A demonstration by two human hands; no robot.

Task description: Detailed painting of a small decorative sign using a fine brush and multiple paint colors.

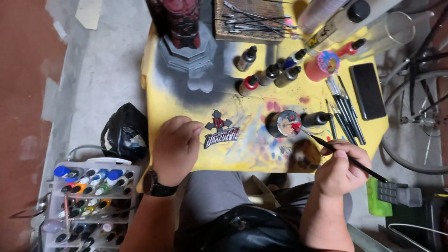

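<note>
My right hand (339,169) grips a thin black paintbrush (326,144) whose tip touches red paint on a small round palette (284,123). My left hand (175,147) rests on the yellow table (177,105) as a loose fist, holding nothing. It lies just left of a small flat name plaque (222,135) and a cross-shaped red-and-grey emblem piece (218,122). A dark red figure on a grey stepped base (187,51) stands at the table's far side.
Several dropper paint bottles (270,72) stand mid-table; several brushes (344,108) lie beside a black phone (367,91). A wooden block with metal tools (254,21) sits at the back. A white rack of paint bottles (91,203) and a black bag (125,133) are on the floor left; a bicycle wheel (415,121) is right.
</note>
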